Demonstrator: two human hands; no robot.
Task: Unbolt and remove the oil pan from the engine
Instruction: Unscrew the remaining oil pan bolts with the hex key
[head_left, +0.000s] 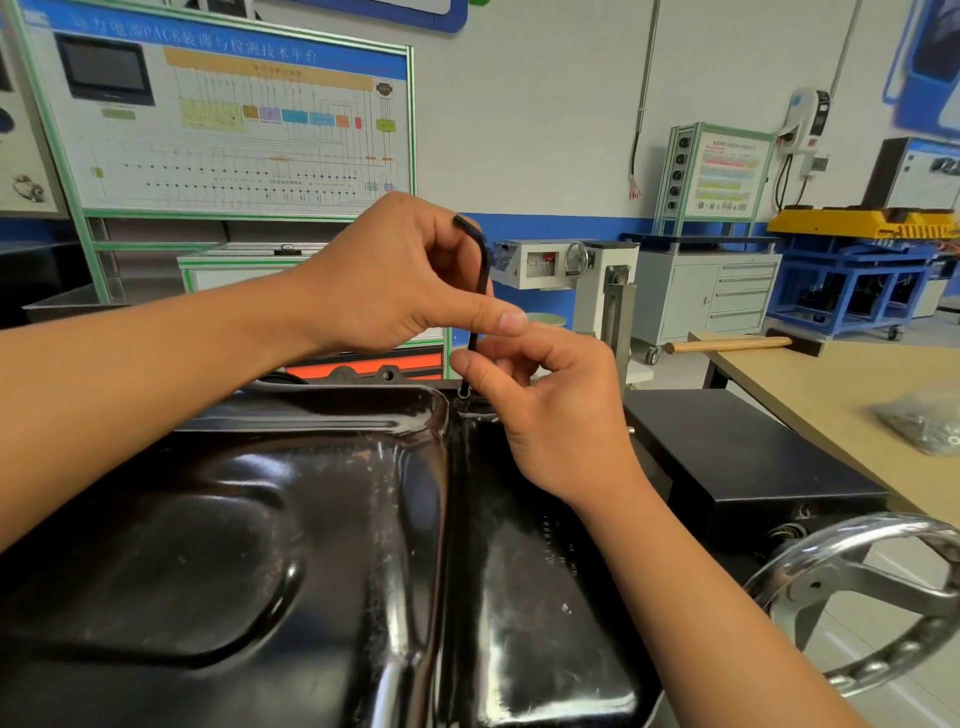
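The black oil pan (234, 545) fills the lower part of the view, bottom side up, glossy and dented, and seated on the engine. At its far right corner a small bolt (462, 396) sits in the pan's flange.

An L-shaped hex key (483, 270) stands upright on that bolt, long arm down and short arm bent over at the top.

The left hand (395, 280) is above the pan's far edge. Its grip is closed on the key's upper part: fingers curled round the bend, thumb stretched out along the shaft.

The right hand (545, 410) is lower, over the pan's far right corner. Its grip pinches the lower shaft just above the bolt between thumb and curled fingers.

Right of the pan is a black box (727, 452), and nearer the camera a chromed handwheel (852, 587). Beyond the box a wooden surface (831, 384) carries a wooden-handled hammer (727, 345) and a clear plastic bag (919, 421); I cannot tell its contents.
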